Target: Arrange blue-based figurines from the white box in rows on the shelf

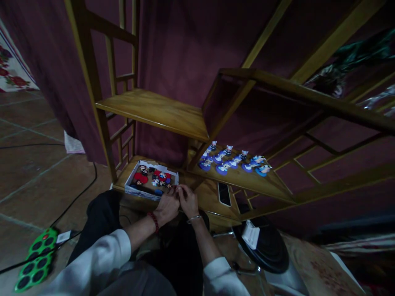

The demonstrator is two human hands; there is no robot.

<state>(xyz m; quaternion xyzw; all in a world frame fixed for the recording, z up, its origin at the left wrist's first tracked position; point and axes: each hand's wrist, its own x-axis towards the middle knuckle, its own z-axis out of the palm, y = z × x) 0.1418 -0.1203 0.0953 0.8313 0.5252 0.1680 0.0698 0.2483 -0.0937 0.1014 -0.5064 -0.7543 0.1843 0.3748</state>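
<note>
My left hand (168,204), with a red bead bracelet at the wrist, is closed and meets my right hand (188,201) at the fingertips. A silver bangle circles the right wrist. Both sets of fingers are pinched round something too small and dark to make out. Just beyond them a shallow white cardboard box (132,190) stands on the wooden shelf, holding several small figurines (161,176) and red pieces (141,177). Up to the right, several purple and white figurines (222,167) stand on a higher shelf board.
A phone (224,194) lies on the lower shelf board (203,198) right of my hands. Wooden uprights and an upper shelf (154,107) frame the space. A black round stool (271,246) bears a white object (251,234). A green power strip (37,259) with cables lies on the floor.
</note>
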